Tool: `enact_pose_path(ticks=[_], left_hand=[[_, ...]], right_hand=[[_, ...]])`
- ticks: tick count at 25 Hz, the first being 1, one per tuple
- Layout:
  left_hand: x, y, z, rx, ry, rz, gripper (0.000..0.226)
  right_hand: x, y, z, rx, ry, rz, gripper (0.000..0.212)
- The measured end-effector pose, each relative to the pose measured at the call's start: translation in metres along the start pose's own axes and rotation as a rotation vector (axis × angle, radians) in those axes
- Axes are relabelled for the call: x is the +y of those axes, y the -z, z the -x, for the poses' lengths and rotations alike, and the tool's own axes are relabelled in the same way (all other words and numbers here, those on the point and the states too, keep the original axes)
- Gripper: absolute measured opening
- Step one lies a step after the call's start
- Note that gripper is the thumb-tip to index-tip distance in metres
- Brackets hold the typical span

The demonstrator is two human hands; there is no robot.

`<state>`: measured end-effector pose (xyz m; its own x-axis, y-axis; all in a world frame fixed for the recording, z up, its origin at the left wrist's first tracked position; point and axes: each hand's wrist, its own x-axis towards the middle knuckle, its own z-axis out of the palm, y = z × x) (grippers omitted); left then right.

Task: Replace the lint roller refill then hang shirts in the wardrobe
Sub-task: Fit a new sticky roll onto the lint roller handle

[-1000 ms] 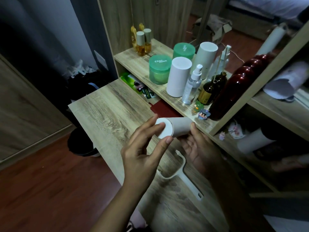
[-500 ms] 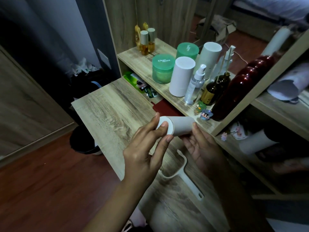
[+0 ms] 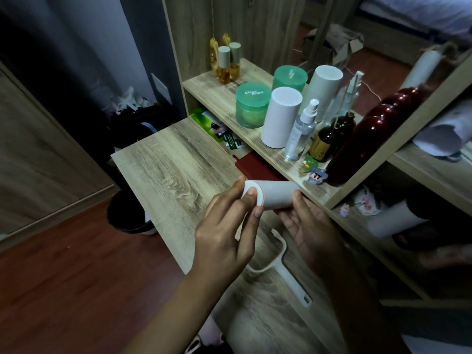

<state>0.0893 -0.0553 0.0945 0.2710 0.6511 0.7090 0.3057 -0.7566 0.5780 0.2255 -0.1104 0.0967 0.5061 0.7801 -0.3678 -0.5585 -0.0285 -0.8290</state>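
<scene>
Nearest, a white plastic lint roller handle (image 3: 283,272) lies flat on the pale wood-grain table (image 3: 173,169), its curved fork carrying no roll. Just above it both hands meet on one thing. The left hand (image 3: 224,241) pinches the near end of the white cylindrical refill roll (image 3: 273,198) with its fingertips. The right hand (image 3: 309,231) cups the far half from beneath, thumb against the side. The roll is held roughly level in the air over the table.

The refill step looks under way, with fitting not yet done. Next, one hand would need to let go, take up the handle and line the roll's end with the fork.

Leftward the wood shows uncovered up to the table's edge, which drops to a dark round bin (image 3: 127,215). Just behind the roll is the lip of the wooden shelf (image 3: 217,95), where small toy figures (image 3: 316,175) and a clear spray bottle (image 3: 301,129) stand. Drawing toward the body seems safer.
</scene>
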Motion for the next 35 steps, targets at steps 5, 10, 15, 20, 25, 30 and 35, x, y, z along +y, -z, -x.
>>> enact_pose_path(ticks=[5, 10, 15, 20, 25, 30, 35], left_hand=[[0.004, 0.003, -0.004, 0.017, 0.007, 0.018, 0.029], [0.002, 0.003, -0.001, 0.054, -0.012, 0.032, 0.028], [-0.003, 0.004, 0.004, 0.035, 0.020, 0.039, 0.028], [0.002, 0.009, -0.007, -0.062, 0.255, 0.370, 0.036], [-0.001, 0.020, -0.028, -0.208, 0.845, 1.040, 0.034], [0.003, 0.020, -0.034, -0.159, 0.928, 1.138, 0.026], [0.001, 0.022, -0.025, -0.219, 0.825, 0.963, 0.015]], right_hand=[[0.004, 0.000, 0.001, 0.014, 0.053, 0.075, 0.023], [0.004, 0.003, -0.001, -0.030, 0.082, 0.199, 0.061], [0.000, -0.001, -0.003, -0.021, 0.079, 0.148, 0.050], [0.004, -0.004, 0.003, 0.034, -0.009, 0.065, 0.025], [0.003, -0.009, 0.009, 0.102, 0.055, -0.065, 0.011], [0.000, -0.016, 0.007, 0.042, 0.144, -0.033, 0.026], [0.001, -0.009, 0.007, 0.039, 0.184, 0.012, 0.040]])
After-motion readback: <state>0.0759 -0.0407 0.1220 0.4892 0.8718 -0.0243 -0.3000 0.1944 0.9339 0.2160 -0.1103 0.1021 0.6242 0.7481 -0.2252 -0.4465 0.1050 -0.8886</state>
